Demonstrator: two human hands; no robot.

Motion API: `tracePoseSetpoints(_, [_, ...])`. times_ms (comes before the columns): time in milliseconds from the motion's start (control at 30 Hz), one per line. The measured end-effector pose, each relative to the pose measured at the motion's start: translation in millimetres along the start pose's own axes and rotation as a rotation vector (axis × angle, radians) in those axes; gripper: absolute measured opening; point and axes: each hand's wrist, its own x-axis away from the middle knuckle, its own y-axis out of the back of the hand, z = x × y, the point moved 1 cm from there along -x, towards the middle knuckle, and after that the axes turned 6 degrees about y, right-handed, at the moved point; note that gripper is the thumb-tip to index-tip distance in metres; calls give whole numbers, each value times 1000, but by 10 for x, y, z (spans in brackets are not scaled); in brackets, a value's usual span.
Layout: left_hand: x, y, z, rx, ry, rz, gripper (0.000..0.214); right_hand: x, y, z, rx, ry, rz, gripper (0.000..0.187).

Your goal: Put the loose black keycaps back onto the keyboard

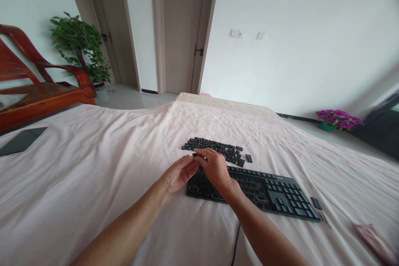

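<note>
A black keyboard (277, 195) lies on the cloth, most of its main key area bare of caps while the right-hand keys are in place. Above its left part, my left hand (182, 171) is turned palm up with fingers curled. My right hand (215, 167) reaches over the keyboard, its thumb and fingers pinched against the left fingertips. A small black keycap (195, 155) shows where the fingertips meet, partly covered by them. Just beyond lie many loose keycaps (229, 151) in rough rows, the nearest ones partly hidden by my right hand.
The pale pink flowered cloth (124, 191) is wrinkled. A dark flat tablet-like thing (23, 140) lies far left. Right of the keyboard are a black piece (316, 203) and a pink item (372, 239). A cable (236, 243) runs toward me. A wooden chair (40, 79) stands left.
</note>
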Motion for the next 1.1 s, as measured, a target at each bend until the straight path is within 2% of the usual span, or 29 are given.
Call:
tracePoseSetpoints(233, [-7, 66, 42, -29, 5, 36, 9, 10, -40, 1, -14, -41, 64, 20])
tracePoseSetpoints(333, [-1, 86, -3, -133, 15, 88, 14, 3, -31, -18, -1, -45, 99, 20])
tracePoseSetpoints(400, [-1, 103, -82, -270, 8, 103, 21, 17, -22, -57, 2, -63, 78, 19])
tracePoseSetpoints(467, [-15, 143, -183, -499, -93, 36, 26, 60, -25, -118, 10, -103, 59, 17])
tracePoseSetpoints(567, [-60, 245, -304, -898, -400, -198, 25, 160, -70, -204, 63, -153, 113, 16])
tracePoseSetpoints(633, [-105, 316, -316, -992, -480, -258, 26, 223, -111, -229, 129, -159, 157, 16])
tracePoseSetpoints(767, [-180, 395, -247, -1214, -528, -251, 30, 268, -179, -198, 258, -113, 177, 15])
tracePoseSetpoints(933, [-189, 402, -212, -1475, -643, -227, 29, 242, -257, -142, 376, -51, 200, 14])
tracePoseSetpoints(1100, [-167, 378, -225, -1608, -685, -208, 30, 223, -323, -130, 479, -55, 209, 13])
